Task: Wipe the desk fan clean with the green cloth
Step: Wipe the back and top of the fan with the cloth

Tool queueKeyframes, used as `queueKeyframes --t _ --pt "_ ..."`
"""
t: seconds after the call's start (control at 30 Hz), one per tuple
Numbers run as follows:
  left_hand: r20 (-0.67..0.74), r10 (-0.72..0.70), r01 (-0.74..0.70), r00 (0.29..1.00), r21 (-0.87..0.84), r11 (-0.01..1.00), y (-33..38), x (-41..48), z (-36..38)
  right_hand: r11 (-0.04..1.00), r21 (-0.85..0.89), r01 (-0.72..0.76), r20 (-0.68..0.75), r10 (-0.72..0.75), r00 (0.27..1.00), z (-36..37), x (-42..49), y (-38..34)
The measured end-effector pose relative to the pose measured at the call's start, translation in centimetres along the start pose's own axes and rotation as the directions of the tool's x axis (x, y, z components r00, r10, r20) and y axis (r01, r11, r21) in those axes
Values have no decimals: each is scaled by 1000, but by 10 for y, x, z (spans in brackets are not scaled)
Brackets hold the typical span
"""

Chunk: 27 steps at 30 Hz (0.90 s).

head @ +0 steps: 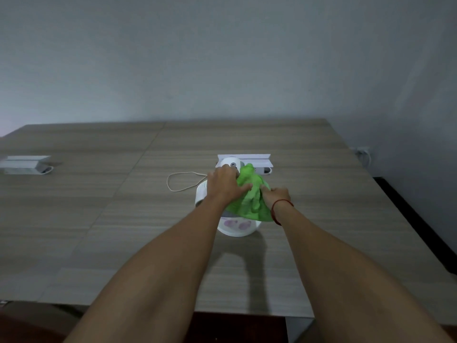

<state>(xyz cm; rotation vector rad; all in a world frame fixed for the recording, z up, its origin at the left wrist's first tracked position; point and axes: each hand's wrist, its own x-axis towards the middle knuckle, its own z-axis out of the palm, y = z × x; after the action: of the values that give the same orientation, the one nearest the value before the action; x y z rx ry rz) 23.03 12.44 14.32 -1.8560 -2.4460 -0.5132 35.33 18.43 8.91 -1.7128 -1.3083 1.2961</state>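
A small white desk fan [202, 194] stands near the middle of the wooden desk [99, 219], its round base [237, 227] toward me. A bright green cloth [249, 196] is draped over the top and right side of the fan, hiding most of the head. My left hand [223, 184] rests on top of the fan, fingers on the fan's back and thumb touching the cloth. My right hand [277, 194], with a red string on the wrist, is closed on the cloth's right side. The fan's white cord [178, 181] loops to the left.
A white raised socket box [244, 160] sits just behind the fan, and another one [24, 164] is at the far left of the desk. A grey wall stands behind. A wall socket [362, 152] is at the right, past the desk's right edge.
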Motion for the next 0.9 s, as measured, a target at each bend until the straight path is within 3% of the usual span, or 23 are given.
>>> queueKeyframes --t 0.17,0.4,0.5,0.57,0.63,0.7,0.77,0.83,0.9 --pt "-12 -28 27 1000 -57 998 7 -4 -3 988 23 152 -44 -151 988 2 -11 -13" --pt "-72 -306 269 949 -318 909 -19 -8 -21 935 -10 355 36 -355 934 18 -21 -55" --pt "48 -421 412 906 -326 851 -40 -9 -11 941 -61 333 71 -329 942 29 -23 -53" --pt "141 -489 507 861 -298 809 -45 -11 -1 956 -76 283 3 -283 959 29 -18 -48" --pt "100 -538 545 837 -249 801 -43 -13 4 972 -66 225 -57 -229 972 24 -14 -43" --pt "-58 -517 491 854 -241 837 -40 -15 6 978 -90 190 -30 -193 981 19 -11 -37" --pt "-188 -383 335 904 -243 910 -37 -16 10 970 -111 216 33 -213 976 18 -11 -31" --pt "-211 -237 179 948 -262 948 -31 -15 19 959 -108 261 61 -255 965 18 -10 -26" --pt "-131 -118 79 984 -267 961 -26 -13 28 945 -131 300 81 -291 953 18 -8 -22"
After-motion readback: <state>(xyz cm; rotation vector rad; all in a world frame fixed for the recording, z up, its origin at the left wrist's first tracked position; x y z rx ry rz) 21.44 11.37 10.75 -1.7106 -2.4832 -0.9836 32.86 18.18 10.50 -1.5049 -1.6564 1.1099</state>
